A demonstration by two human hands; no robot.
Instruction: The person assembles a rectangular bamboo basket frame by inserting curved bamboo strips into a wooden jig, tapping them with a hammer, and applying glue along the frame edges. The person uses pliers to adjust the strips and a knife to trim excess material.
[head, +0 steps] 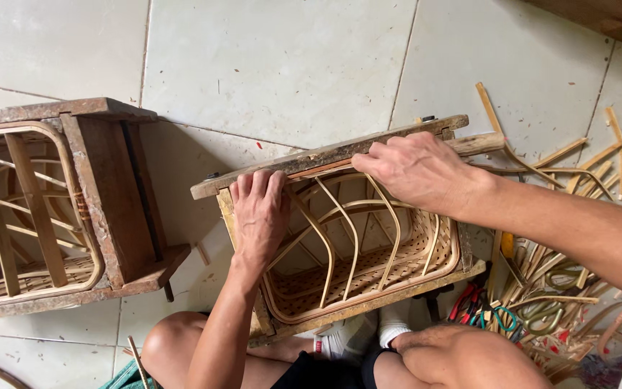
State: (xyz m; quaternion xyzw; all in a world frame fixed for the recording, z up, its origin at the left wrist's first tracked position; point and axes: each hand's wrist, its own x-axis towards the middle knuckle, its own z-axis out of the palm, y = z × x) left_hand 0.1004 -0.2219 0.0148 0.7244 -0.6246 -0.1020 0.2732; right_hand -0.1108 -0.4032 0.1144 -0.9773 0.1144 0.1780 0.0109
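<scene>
View from above of a seated person working on the tiled floor. A worn wooden frame stands on the floor between the person's knees, enclosing a partly woven cane basket whose flat lattice base faces the right inner wall and whose bent ribs arch across the open interior. The left hand rests palm down on the frame's upper left corner, its fingers spread flat over the top bar and the ends of the ribs; its grip is released, pressing rather than clasping. The right hand lies over the top bar farther right, fingers curled down over the bar's edge and onto the cane rim beneath it, so that its grip is clenched loosely on the bar. The two hands are near each other but apart. To the left, well apart from the hands, stands a second wooden frame holding another cane basket. To the right of the work, loose cane strips lie scattered on the floor, and beside the frame's lower right corner lies a heap of hand tools with red and teal handles, among them scissors. The person's bare knees and white socks show at the lower edge.
</scene>
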